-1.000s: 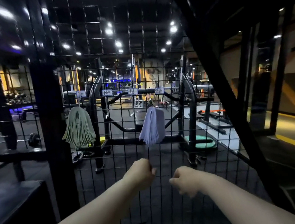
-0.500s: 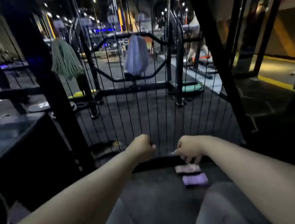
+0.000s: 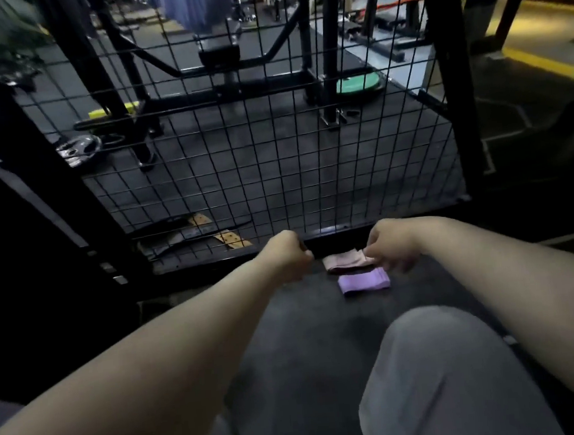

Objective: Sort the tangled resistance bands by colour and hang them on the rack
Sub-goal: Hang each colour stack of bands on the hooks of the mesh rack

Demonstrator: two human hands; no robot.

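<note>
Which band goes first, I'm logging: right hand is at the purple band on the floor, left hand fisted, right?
No: the head view shows the right hand at the pink band on the floor, not the purple band; left hand fisted.

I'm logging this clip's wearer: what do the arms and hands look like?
The left arm and right arm are bare to the picture's edge, no sleeves. The left hand and right hand wear no gloves; no watch or bracelet shows at either wrist. Rings: too dim to tell.
</note>
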